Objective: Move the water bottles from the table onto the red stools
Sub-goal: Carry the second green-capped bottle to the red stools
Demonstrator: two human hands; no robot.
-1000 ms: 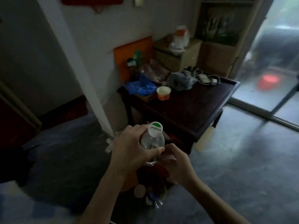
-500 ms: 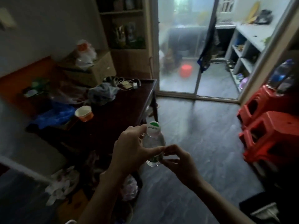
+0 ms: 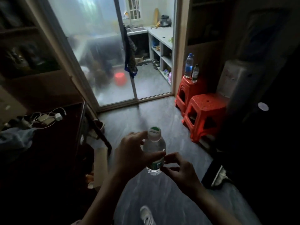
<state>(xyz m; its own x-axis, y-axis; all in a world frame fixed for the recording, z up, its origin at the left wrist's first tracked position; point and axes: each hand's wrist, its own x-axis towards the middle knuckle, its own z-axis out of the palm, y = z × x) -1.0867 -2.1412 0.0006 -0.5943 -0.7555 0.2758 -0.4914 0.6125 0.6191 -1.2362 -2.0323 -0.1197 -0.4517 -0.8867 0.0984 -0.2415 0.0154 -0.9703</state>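
Note:
A small clear water bottle with a white and green cap is held upright over the floor in front of me. My left hand wraps around its body from the left. My right hand touches its lower part from the right with the fingertips. Two red stools stand at the right: a near one with a bare top, and a taller far stack. On the far stack stand a large bottle with a blue label and a small bottle.
The dark wooden table is at the left, with cables, a charger and cloth on it. A glass sliding door lies ahead, a red bucket behind it. A white water dispenser stands behind the stools. My shoe shows on the grey floor.
My view has swung right, away from the table toward the door and the red stools. The bottle has stayed in both hands in front of me.

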